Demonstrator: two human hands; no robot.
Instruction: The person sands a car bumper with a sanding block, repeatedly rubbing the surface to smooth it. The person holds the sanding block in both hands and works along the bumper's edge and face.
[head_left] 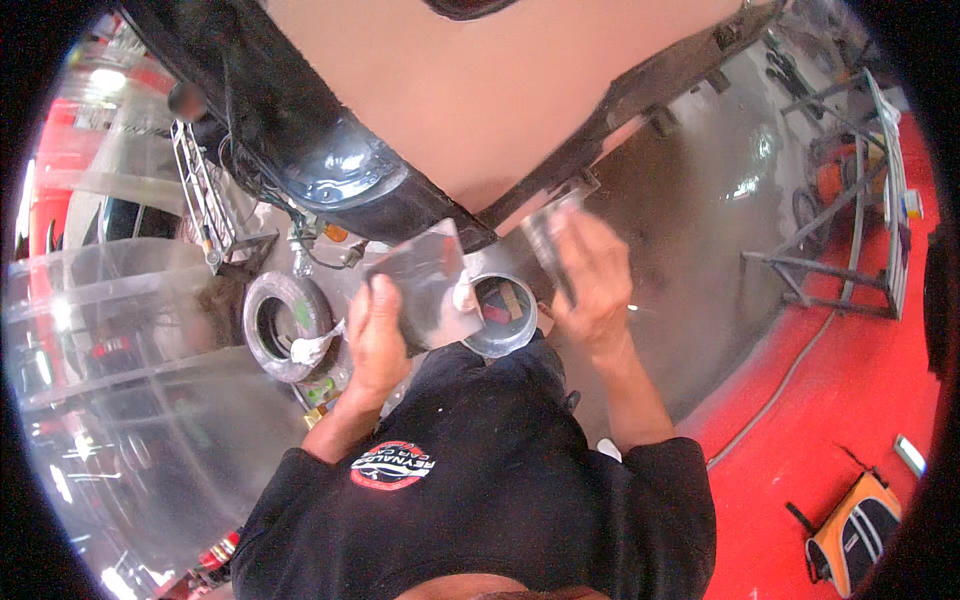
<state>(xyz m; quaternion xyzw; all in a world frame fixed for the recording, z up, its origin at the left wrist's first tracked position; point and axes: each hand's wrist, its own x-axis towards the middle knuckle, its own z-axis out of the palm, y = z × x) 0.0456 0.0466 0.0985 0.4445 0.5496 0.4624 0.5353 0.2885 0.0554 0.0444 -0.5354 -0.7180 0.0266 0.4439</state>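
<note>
My left hand (377,338) grips a flat grey metal plate (425,285) by its left edge. A blob of white putty (464,293) clings to the plate's right side. To the right, my right hand (592,272) is closed on a flat, dark-edged spreader (546,245), partly smeared by motion. Between and just below the two hands is a round light-grey can (497,343) with a few small pieces inside, one reddish. Beyond my hands, a car body panel (480,100) shows a beige face and glossy dark edges, with its corner pointing toward me.
A tire (287,327) lies at left with crumpled white material on it. Clear plastic sheeting (120,370) hangs at far left, near a white metal stand (200,195). At right are a metal frame (855,230), a cable (780,385) on the red floor, and an orange-black bag (855,535).
</note>
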